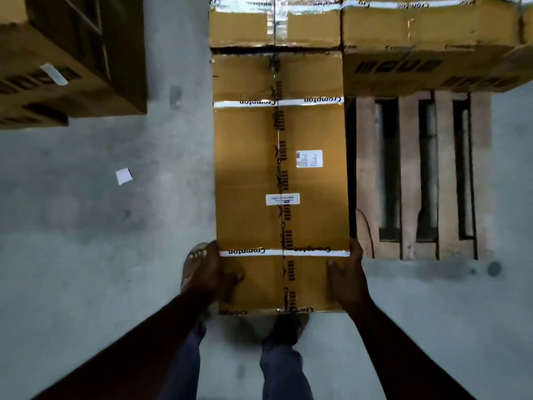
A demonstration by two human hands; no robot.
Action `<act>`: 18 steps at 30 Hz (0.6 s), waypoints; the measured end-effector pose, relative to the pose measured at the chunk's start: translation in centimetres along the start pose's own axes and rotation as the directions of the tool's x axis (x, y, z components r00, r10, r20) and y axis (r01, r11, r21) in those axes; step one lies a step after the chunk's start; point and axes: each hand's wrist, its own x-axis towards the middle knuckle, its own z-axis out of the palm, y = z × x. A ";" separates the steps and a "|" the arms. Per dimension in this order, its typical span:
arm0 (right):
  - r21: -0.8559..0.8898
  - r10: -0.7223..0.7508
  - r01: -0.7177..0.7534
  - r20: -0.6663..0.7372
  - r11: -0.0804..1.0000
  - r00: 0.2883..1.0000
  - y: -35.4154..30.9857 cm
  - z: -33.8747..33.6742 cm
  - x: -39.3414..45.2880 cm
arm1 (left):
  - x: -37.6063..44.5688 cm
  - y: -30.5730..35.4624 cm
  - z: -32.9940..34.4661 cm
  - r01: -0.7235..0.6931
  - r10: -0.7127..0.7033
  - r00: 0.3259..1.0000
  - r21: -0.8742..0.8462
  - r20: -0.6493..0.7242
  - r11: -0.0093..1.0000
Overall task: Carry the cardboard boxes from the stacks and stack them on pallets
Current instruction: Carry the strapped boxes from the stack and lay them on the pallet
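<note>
A long brown cardboard box (248, 174) with white printed tape bands and two white labels runs from my hands toward the pallet's boxes. My left hand (209, 275) grips its near left side, thumb on top. Gripping the near right side is my right hand (350, 277), thumb also on top. The box's far end meets another box (245, 24) at the top of the view. A wooden pallet (409, 180) lies to the right of the held box, its slats bare there. More boxes (427, 33) sit on the pallet's far part.
A stack of cardboard boxes (57, 62) stands at the upper left. Grey concrete floor (86, 241) spreads around, with a white paper scrap (124, 176) on it. My legs and sandalled feet are under the held box's near end.
</note>
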 end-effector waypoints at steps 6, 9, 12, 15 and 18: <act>0.010 0.004 -0.004 0.016 1.000 1.000 -0.4 0.8 -0.2 | -0.5 0.2 -0.6 0.018 -0.023 0.998 -0.095 -0.054 0.995; 0.000 0.019 -0.019 0.009 1.000 1.000 -0.3 1.3 0.5 | -0.3 0.5 -0.9 0.020 -0.026 0.998 -0.122 -0.049 0.992; -0.004 0.036 -0.036 -0.017 0.999 0.999 -0.5 1.5 0.5 | -0.6 1.7 -1.1 0.009 -0.014 0.999 -0.107 -0.040 0.994; 0.008 0.037 -0.036 -0.033 0.999 0.999 -0.5 1.5 0.7 | -0.9 2.2 -1.3 0.019 -0.023 0.998 -0.077 -0.055 0.997; -0.005 0.026 -0.026 -0.033 1.000 0.999 -0.4 1.5 0.7 | -0.8 1.7 -1.6 0.020 -0.021 0.998 -0.029 -0.061 0.999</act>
